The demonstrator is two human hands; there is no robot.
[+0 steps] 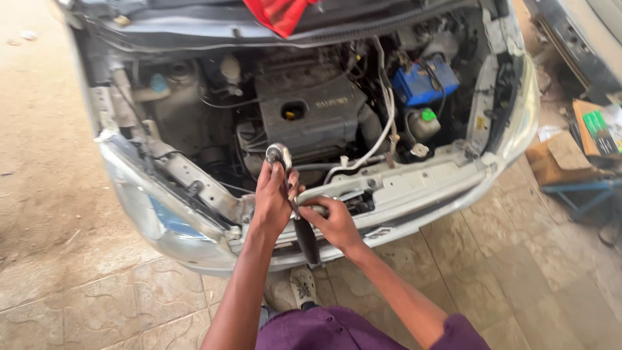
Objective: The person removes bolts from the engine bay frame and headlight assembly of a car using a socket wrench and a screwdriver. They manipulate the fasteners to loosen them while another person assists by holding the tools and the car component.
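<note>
At the front edge of the open engine bay, in the head view, we see the left hand [272, 194] wrapped around a ratchet wrench [293, 201], its fingers closed on the shaft just below the chrome head [278, 154], which points to 12 o'clock. The right hand [335, 223] sits at 4 o'clock from the left, fingers curled shut around the tool's lower part near the black handle [306, 240], which hangs toward 6 o'clock. The wrench is held in the air just above the silver front crossmember [402, 188], clear of the engine cover [311, 107] at 12 o'clock. We judge the main hazard to be a slip: both grips bunch near mid-shaft, so a loosened hand could drop the tool into the bay or onto the shoe [301, 285] below. A white hose [382, 133] and the blue battery [424, 81] at 2 o'clock lie near; a swung metal head could snag the hose or bridge the terminals.
</note>
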